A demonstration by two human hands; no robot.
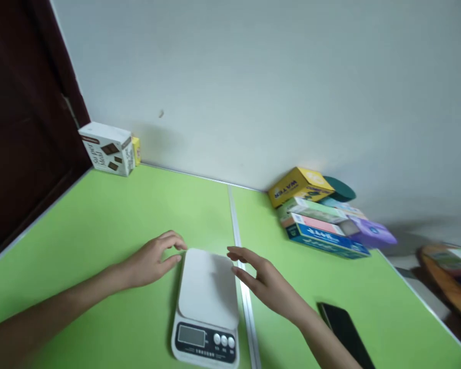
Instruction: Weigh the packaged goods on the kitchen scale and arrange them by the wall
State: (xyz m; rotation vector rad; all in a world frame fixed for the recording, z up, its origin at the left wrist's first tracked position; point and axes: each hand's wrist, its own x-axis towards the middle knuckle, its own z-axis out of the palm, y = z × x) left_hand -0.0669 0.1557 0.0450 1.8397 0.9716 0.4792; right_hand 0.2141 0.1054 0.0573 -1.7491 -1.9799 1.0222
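I've got boxes lining the wall side of the green bench (100, 225): white box (109, 154) at left, yellow box (292, 189), blue box (322, 238) and purple pack (371, 233) crowded at right. Phone (346, 333) beside the right forearm, cut off by my bottom edge. Dark green item (340, 188) half hidden behind the yellow box; can't identify it. Scale (208, 292) sits on the bench, bottom centre, left of the metal strip (234, 220); small lettering unreadable. Its long axis runs near-to-far, display end toward the wearer. Left hand (159, 259) and right hand (259, 277) flank its far corners, fingers loosely spread, gripping nothing; contact I can't tell.
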